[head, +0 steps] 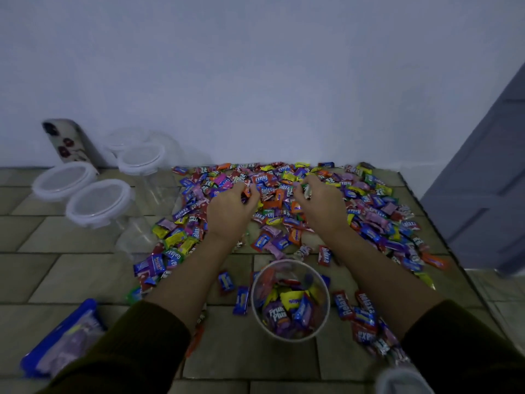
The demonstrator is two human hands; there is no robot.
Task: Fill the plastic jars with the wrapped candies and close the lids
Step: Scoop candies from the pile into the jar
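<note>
A wide pile of wrapped candies [369, 211] in many colours covers the tiled floor against the wall. Both my hands reach into its middle. My left hand [230, 209] has its fingers curled round several candies. My right hand [321, 206] also curls its fingers over a few candies. Close to me stands an open clear plastic jar [324, 314], partly filled with candies, with no lid on it. Three lidded clear jars stand at the left: one [98, 201], one [64, 180] and one [140, 159].
A patterned phone case [68, 143] leans on the wall behind the jars. A blue-edged plastic bag [62, 339] lies at the lower left. A white lid edge [403, 379] shows at the bottom right. A grey door [483, 177] stands at the right.
</note>
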